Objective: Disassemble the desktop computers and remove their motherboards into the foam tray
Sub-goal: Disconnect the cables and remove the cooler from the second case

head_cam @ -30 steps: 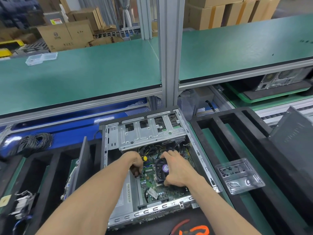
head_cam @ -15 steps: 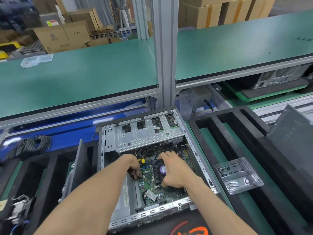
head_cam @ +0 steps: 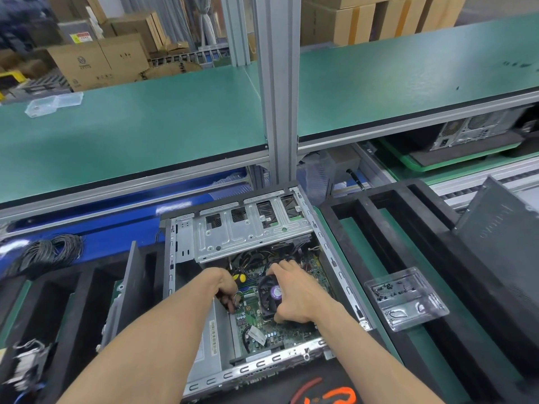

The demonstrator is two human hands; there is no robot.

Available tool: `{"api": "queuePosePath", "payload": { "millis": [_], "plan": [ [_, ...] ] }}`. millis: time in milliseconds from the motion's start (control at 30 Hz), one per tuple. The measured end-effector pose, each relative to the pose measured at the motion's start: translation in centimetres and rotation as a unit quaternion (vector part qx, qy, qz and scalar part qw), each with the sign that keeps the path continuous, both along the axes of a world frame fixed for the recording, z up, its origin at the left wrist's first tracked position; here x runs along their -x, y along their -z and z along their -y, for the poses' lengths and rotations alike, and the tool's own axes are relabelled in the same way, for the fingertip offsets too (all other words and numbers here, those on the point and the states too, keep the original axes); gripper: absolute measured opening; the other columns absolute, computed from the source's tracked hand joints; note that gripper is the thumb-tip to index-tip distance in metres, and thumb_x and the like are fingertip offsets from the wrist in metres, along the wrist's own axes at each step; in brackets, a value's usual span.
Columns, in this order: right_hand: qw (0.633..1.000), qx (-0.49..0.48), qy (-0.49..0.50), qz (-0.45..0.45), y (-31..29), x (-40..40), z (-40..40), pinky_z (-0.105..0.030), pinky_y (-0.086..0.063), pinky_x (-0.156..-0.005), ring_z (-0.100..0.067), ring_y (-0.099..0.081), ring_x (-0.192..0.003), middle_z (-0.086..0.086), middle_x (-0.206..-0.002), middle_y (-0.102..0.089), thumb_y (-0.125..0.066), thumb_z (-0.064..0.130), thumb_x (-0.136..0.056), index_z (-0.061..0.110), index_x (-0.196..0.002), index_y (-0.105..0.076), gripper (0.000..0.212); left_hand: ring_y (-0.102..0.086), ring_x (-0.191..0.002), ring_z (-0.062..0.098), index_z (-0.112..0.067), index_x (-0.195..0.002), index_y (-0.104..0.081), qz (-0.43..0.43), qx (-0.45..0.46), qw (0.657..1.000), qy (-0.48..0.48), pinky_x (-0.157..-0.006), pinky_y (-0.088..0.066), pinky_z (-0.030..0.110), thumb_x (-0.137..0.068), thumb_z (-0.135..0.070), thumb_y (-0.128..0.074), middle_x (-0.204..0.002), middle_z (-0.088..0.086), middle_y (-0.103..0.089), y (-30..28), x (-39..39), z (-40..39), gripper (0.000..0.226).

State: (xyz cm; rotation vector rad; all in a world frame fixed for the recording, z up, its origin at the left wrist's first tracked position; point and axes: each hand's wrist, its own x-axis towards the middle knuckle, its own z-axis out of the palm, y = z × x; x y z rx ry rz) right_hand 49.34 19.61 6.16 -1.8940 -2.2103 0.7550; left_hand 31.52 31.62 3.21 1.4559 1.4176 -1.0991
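Green-matted shelving (head_cam: 145, 135) runs across the back of the station, with cartons stacked behind it. Below, at the near edge of the counter, an open desktop case (head_cam: 248, 287) lies on its side, so the motherboard (head_cam: 262, 325) faces up for access; the board is not yet out of the chassis. The left hand (head_cam: 226, 287) is curled round a screwdriver with a yellow-and-black handle (head_cam: 239, 277), its grip clamped on the tool, evidently working a fastener near the board's left edge, though the tip is hidden. The right hand (head_cam: 294, 293) rests over the CPU fan (head_cam: 269, 293), fingers bent round its housing, probably to steady it. Black foam tray slots (head_cam: 358, 217) stand just beside the case at the right, well placed to receive the board. A clear plastic box (head_cam: 405, 298) at the right holds small loose parts, seemingly screws.
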Motion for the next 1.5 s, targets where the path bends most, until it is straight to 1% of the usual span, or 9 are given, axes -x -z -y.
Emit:
{"api": "queuePosePath", "payload": {
  "millis": [133, 200, 467, 633, 900, 967, 1100, 1300, 1500],
  "plan": [
    [1.0, 0.001, 0.0, 0.0, 0.1, 0.2, -0.1, -0.042, -0.05, -0.089, -0.021, -0.041, -0.113, 0.0, -0.123, -0.049, -0.087, 0.04, -0.058, 0.02, -0.13, -0.042, 0.088, -0.041, -0.063, 0.007, -0.014, -0.102, -0.067, 0.005, -0.012, 1.0, 0.006, -0.049, -0.035, 0.012, -0.106, -0.004, -0.03, -0.132, 0.003, -0.066, 0.0, -0.1, 0.1, 0.039],
    [1.0, -0.001, 0.0, 0.0, 0.1, 0.3, -0.1, -0.041, -0.05, -0.087, -0.02, -0.041, -0.112, 0.0, -0.122, -0.049, -0.086, 0.039, -0.057, 0.02, -0.129, -0.043, 0.086, -0.044, -0.072, 0.01, -0.02, -0.081, -0.057, 0.019, -0.014, 1.0, 0.011, -0.048, -0.034, 0.011, -0.105, -0.001, -0.027, -0.145, 0.005, -0.056, -0.2, -0.1, 0.3, 0.042],
    [1.0, -0.001, 0.002, -0.005, -0.2, 0.3, 0.1, -0.039, -0.049, -0.086, -0.02, -0.041, -0.11, 0.0, -0.121, -0.049, -0.085, 0.036, -0.057, 0.019, -0.128, -0.044, 0.084, -0.047, -0.06, 0.007, -0.013, -0.072, -0.06, 0.046, -0.051, 0.996, -0.054, -0.05, -0.039, 0.015, -0.101, -0.004, -0.04, -0.124, 0.012, -0.067, -0.4, -0.2, 0.4, 0.037],
    [1.0, 0.003, 0.004, -0.008, -0.1, 0.4, 0.2, -0.04, -0.049, -0.087, -0.019, -0.041, -0.11, 0.0, -0.121, -0.049, -0.085, 0.037, -0.057, 0.02, -0.128, -0.043, 0.084, -0.051, -0.063, 0.013, -0.01, -0.07, -0.058, 0.047, -0.077, 0.989, -0.121, -0.063, -0.045, 0.02, -0.096, -0.002, -0.048, -0.047, 0.0, -0.063, -0.9, -0.1, 0.5, 0.028],
    [1.0, 0.008, 0.004, -0.012, -0.1, 0.4, 0.1, -0.041, -0.047, -0.091, -0.021, -0.041, -0.112, -0.002, -0.122, -0.049, -0.087, 0.038, -0.059, 0.018, -0.13, -0.042, 0.086, -0.05, -0.084, 0.021, -0.015, -0.081, -0.059, 0.061, -0.054, 0.991, -0.11, -0.072, -0.042, 0.024, -0.097, -0.015, -0.053, -0.071, -0.002, -0.069, -2.1, -0.4, 0.9, 0.017],
    [1.0, 0.009, 0.007, -0.019, -0.1, 0.3, 0.1, -0.041, -0.048, -0.091, -0.021, -0.041, -0.112, -0.002, -0.122, -0.049, -0.087, 0.037, -0.06, 0.019, -0.13, -0.042, 0.085, -0.055, -0.069, 0.016, -0.016, -0.103, -0.063, 0.078, -0.079, 0.987, -0.12, -0.064, -0.043, 0.021, -0.096, -0.019, -0.057, -0.072, 0.0, -0.073, -2.7, -0.2, 0.7, 0.01],
    [0.999, 0.005, 0.017, -0.048, -0.3, 0.3, 0.3, -0.038, -0.047, -0.089, -0.017, -0.04, -0.108, 0.002, -0.12, -0.048, -0.086, 0.035, -0.057, 0.021, -0.127, -0.043, 0.083, -0.048, -0.037, 0.008, -0.012, -0.077, -0.061, 0.094, -0.126, 0.982, -0.102, -0.046, -0.041, 0.016, -0.098, -0.023, -0.058, -0.052, -0.004, -0.065, -3.9, 0.3, 0.3, 0.024],
    [0.994, -0.013, 0.038, -0.101, -1.3, 0.3, 0.8, -0.037, -0.048, -0.087, -0.011, -0.04, -0.107, 0.011, -0.113, -0.043, -0.086, 0.035, -0.053, 0.026, -0.128, -0.042, 0.087, -0.062, -0.066, 0.018, -0.013, -0.087, -0.065, 0.13, -0.167, 0.969, -0.124, -0.065, -0.048, 0.026, -0.088, -0.024, -0.058, -0.085, 0.004, -0.072, -5.7, 0.7, 1.4, 0.013],
    [0.986, -0.03, 0.068, -0.148, -2.7, -0.6, 1.7, -0.028, -0.044, -0.088, -0.01, -0.041, -0.106, 0.015, -0.11, -0.043, -0.084, 0.03, -0.05, 0.026, -0.126, -0.044, 0.086, -0.076, -0.086, 0.02, -0.006, -0.098, -0.068, 0.257, -0.117, 0.925, -0.254, -0.047, -0.037, 0.022, -0.089, -0.022, -0.062, -0.089, 0.004, -0.078, -6.5, 0.4, 3.0, 0.019]
  ]
}}
